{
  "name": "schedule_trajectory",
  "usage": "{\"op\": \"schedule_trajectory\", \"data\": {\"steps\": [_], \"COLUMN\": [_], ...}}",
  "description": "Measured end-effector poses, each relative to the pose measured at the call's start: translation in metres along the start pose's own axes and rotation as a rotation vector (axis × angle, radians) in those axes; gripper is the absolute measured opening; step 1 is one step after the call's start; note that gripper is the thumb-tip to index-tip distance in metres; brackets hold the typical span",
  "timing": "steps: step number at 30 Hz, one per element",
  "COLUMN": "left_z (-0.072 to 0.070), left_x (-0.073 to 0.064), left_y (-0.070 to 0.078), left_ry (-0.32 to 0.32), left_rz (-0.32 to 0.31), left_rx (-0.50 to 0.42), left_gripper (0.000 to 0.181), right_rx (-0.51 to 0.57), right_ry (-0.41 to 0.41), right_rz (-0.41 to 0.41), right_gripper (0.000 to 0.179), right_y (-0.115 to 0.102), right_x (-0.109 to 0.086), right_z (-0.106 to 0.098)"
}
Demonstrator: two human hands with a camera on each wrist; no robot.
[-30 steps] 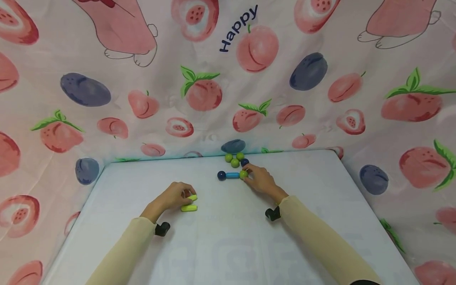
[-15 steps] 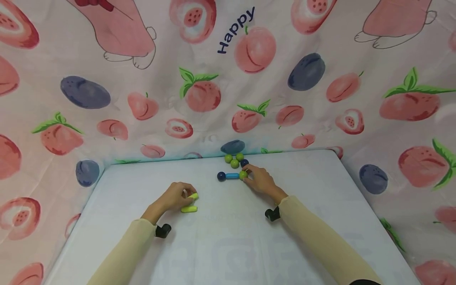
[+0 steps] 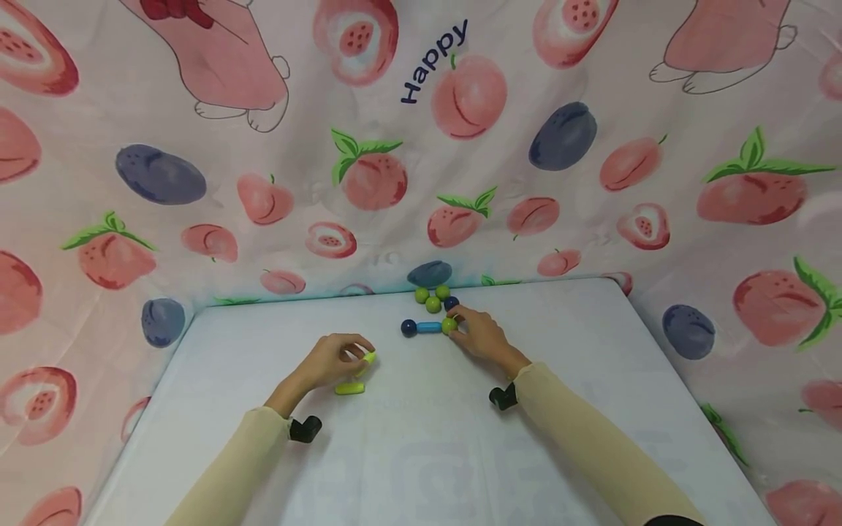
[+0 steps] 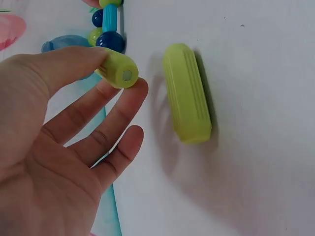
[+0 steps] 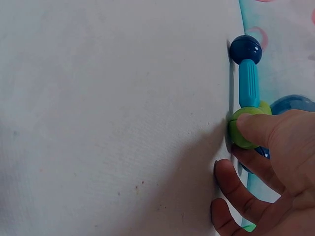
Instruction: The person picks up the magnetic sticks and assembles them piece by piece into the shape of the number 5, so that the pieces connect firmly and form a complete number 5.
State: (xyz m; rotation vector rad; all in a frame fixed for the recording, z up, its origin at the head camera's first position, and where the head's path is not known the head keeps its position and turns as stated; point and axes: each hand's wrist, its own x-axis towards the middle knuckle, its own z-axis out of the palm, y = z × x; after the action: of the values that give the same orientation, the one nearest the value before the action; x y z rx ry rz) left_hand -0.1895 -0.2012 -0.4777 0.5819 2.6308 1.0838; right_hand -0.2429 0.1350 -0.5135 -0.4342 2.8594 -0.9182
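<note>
Between thumb and fingers my left hand (image 3: 329, 361) pinches a yellow-green magnetic rod (image 4: 118, 69), tilted, its round metal end showing in the left wrist view. A second yellow-green rod (image 4: 188, 93) lies on the table just below that hand. Over at the far side, my right hand (image 3: 485, 337) holds a green ball (image 3: 449, 326) with thumb and fingers. That ball joins one end of a blue rod (image 3: 430, 327), and a dark blue ball (image 3: 408, 328) sits on the rod's other end.
Several loose balls lie behind the joined piece: green balls (image 3: 433, 304) in a cluster and a dark blue ball (image 3: 451, 302) near my right fingers. The white table (image 3: 421, 438) meets a fruit-printed cloth (image 3: 276, 146) at the back.
My left hand has lifted its yellow-green rod off the table, tilting it up and shifting slightly right. The right hand keeps its hold on the green ball, unmoved.
</note>
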Motion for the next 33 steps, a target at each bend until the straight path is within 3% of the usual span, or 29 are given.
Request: {"op": "schedule_trajectory", "data": {"steps": [12,33], "left_z": [0.007,0.036], "left_x": [0.001,0.025], "left_y": [0.006,0.021], "left_ry": [0.015,0.031], "left_rz": [0.010,-0.012], "left_rx": [-0.057,-0.215], "left_gripper": [0.017,0.024], "right_rx": [0.001,-0.004], "right_ry": [-0.001,0.000], "right_rz": [-0.001,-0.011], "right_gripper": [0.035,0.034], "right_y": [-0.001,0.002], "right_x": [-0.001,0.000], "right_z": [-0.001,0.000]}}
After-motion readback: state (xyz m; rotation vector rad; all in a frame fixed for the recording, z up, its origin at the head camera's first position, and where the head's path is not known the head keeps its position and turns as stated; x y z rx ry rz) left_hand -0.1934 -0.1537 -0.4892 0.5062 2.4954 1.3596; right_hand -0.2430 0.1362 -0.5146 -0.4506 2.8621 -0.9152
